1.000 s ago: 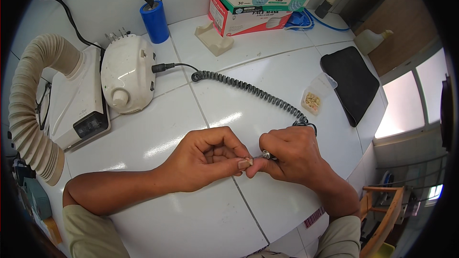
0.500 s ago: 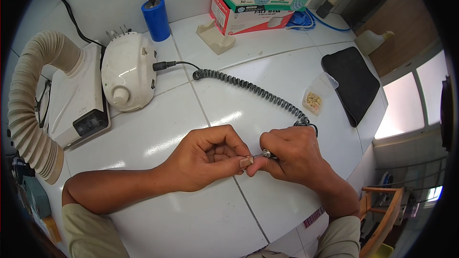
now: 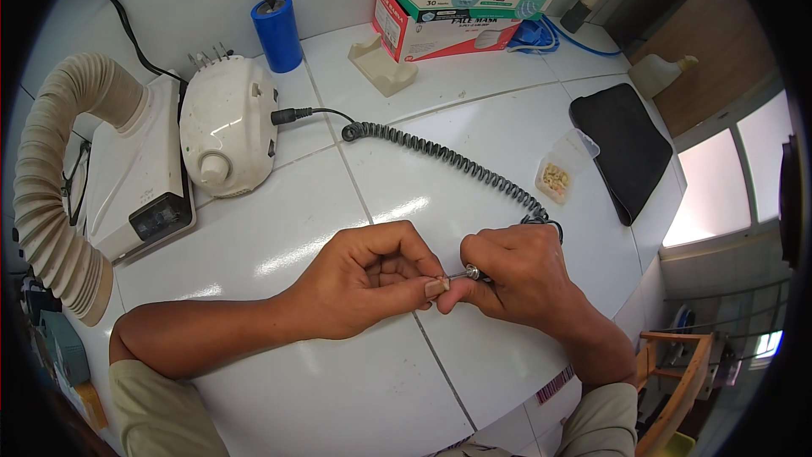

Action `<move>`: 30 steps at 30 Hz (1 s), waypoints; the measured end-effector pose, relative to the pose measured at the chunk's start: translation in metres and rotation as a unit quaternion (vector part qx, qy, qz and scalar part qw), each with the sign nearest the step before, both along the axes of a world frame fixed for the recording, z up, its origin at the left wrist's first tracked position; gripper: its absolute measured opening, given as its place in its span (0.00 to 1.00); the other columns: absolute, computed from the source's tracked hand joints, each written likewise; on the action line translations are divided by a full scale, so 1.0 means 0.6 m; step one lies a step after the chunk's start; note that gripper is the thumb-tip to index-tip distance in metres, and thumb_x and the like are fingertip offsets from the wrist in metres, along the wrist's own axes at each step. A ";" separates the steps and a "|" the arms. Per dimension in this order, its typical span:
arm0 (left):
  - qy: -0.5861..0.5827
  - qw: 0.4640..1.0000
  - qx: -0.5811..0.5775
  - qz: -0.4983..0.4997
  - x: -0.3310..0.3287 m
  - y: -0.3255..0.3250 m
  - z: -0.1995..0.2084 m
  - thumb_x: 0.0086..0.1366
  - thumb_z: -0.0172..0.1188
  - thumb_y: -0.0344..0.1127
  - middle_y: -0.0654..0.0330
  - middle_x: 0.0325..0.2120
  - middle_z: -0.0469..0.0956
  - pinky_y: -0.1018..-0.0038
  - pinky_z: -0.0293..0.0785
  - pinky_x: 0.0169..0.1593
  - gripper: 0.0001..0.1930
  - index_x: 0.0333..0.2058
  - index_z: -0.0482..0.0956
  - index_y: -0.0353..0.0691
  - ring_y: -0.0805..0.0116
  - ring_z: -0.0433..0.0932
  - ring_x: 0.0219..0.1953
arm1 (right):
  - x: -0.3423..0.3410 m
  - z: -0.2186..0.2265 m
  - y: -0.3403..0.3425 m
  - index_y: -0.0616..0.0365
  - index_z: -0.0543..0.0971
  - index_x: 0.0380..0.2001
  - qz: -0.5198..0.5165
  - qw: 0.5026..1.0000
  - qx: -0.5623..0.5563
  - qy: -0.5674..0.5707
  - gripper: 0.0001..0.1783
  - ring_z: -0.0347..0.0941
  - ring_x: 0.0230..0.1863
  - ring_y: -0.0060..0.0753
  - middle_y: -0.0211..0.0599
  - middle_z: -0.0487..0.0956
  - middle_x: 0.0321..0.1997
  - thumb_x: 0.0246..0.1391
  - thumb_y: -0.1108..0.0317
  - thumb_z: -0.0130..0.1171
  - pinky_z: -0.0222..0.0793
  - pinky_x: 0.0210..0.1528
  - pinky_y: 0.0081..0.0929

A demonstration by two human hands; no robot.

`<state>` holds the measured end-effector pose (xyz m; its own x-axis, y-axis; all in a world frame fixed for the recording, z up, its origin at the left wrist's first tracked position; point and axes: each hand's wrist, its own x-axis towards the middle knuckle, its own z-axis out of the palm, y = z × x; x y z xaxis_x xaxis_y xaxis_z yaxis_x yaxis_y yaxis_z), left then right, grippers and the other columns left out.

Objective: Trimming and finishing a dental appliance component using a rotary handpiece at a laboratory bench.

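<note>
My left hand (image 3: pixel 355 283) is closed in a pinch, thumb against forefinger, on a tiny pale piece (image 3: pixel 444 283) mostly covered by the fingertips. My right hand (image 3: pixel 529 278) wraps around a rotary handpiece (image 3: pixel 473 272), whose metal nose and thin bit point left at that piece. The bit's end is at or very near the piece; contact is too small to make out. Behind my right hand, a black coiled cord (image 3: pixel 448 158) runs to a white control unit (image 3: pixel 224 131) with a knob. Beyond that hand, a small clear plastic box (image 3: pixel 554 182) with its lid up holds several similar-looking yellowish bits.
At left stands a white dust extractor (image 3: pixel 127 178) with a ribbed hose (image 3: pixel 46 169). Along the back are a blue cylinder (image 3: pixel 277 34), a cream holder (image 3: pixel 382 66) and stacked cartons (image 3: pixel 457 30). A black pouch (image 3: pixel 622 148) lies at right on the white tiled table (image 3: pixel 330 398).
</note>
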<state>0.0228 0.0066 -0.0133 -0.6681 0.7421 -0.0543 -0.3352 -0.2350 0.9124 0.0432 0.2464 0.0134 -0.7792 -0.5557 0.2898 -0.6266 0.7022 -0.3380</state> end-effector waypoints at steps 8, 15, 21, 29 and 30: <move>0.004 1.000 0.001 0.003 0.001 0.000 0.000 0.71 0.61 0.26 0.59 0.37 0.82 0.81 0.81 0.43 0.04 0.40 0.76 0.33 0.78 0.82 0.40 | 0.000 -0.001 0.000 0.51 0.68 0.16 0.000 1.000 -0.002 0.000 0.34 0.62 0.10 0.29 0.25 0.66 0.11 0.47 0.33 0.67 0.56 0.14 0.29; 0.003 1.000 -0.008 -0.001 0.001 0.000 0.001 0.70 0.61 0.23 0.56 0.39 0.82 0.78 0.82 0.44 0.04 0.40 0.76 0.33 0.76 0.82 0.40 | 0.000 0.001 0.000 0.51 0.68 0.16 -0.001 1.000 -0.001 -0.005 0.33 0.62 0.10 0.29 0.25 0.66 0.11 0.46 0.34 0.68 0.56 0.14 0.29; 0.004 1.000 -0.005 0.000 0.000 0.000 0.000 0.70 0.61 0.23 0.56 0.39 0.82 0.78 0.82 0.44 0.04 0.40 0.75 0.33 0.76 0.82 0.40 | 0.001 0.001 0.000 0.51 0.68 0.16 -0.003 1.000 0.000 -0.008 0.33 0.62 0.10 0.30 0.26 0.66 0.11 0.47 0.33 0.67 0.56 0.14 0.29; 0.000 1.000 -0.014 -0.003 0.000 -0.001 0.002 0.70 0.61 0.23 0.56 0.40 0.81 0.78 0.83 0.44 0.04 0.41 0.75 0.32 0.75 0.83 0.41 | 0.001 0.000 0.000 0.51 0.68 0.16 -0.002 1.000 -0.003 -0.007 0.33 0.62 0.10 0.30 0.26 0.66 0.11 0.47 0.33 0.66 0.56 0.14 0.30; 0.000 1.000 -0.015 -0.004 0.000 -0.002 0.002 0.70 0.61 0.23 0.56 0.40 0.81 0.78 0.83 0.44 0.04 0.41 0.75 0.32 0.75 0.83 0.41 | 0.001 0.000 0.000 0.51 0.68 0.16 -0.002 1.000 0.000 -0.008 0.34 0.62 0.10 0.30 0.26 0.66 0.11 0.47 0.33 0.66 0.56 0.14 0.30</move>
